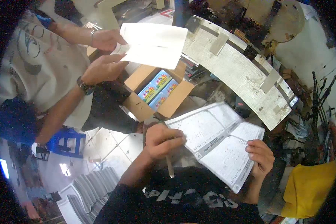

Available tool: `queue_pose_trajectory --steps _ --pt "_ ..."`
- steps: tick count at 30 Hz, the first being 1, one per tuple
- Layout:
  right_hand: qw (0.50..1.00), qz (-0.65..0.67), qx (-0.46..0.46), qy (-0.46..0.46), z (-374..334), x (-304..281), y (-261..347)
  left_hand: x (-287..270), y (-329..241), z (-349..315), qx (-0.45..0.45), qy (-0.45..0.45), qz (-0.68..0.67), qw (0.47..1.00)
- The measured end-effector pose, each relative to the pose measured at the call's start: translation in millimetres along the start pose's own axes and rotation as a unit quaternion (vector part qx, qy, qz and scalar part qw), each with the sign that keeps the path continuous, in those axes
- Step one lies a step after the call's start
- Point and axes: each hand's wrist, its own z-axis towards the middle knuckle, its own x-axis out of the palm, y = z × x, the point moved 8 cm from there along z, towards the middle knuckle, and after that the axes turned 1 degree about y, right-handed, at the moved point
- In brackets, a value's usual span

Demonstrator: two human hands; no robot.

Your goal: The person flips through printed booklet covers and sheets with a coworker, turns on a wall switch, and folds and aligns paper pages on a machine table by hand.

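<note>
A sheaf of white printed forms [212, 134], with tables and dark header bands, is held tilted in front of my dark shirt. My left hand [162, 141] is closed at its left edge, fingers curled. A thin flat strip [170, 167] pokes out below that hand; what kind of tool it is I cannot tell. My right hand [260, 156] grips the sheaf's right edge, fingertips on top and thumb hidden. Across from me at the upper left, another person's hands [106, 67] hold a white sheet of paper [155, 44].
Beyond the sheaf, an open cardboard box [180, 102] holds colourful printed boxes. A long pale work board [239, 63] curves across the upper right. Stacked paper [89, 190] stands at lower left, near a blue plastic stool [69, 142]. Yellow cloth [310, 190] lies at lower right.
</note>
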Motion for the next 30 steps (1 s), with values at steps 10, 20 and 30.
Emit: queue_pose_trajectory --steps 10,20,30 --pt "0.995 -0.068 -0.069 0.007 -6.1 -5.4 29.2 -12.8 -33.8 -30.1 0.122 -0.096 0.075 0.985" --pt "0.990 -0.094 -0.093 0.045 -5.8 0.7 39.9 -6.8 -44.7 -26.5 0.063 -0.018 0.148 0.987" --pt "0.985 -0.112 -0.103 0.079 0.5 5.6 52.5 -3.2 -43.7 -43.4 0.110 -0.108 0.173 0.973"
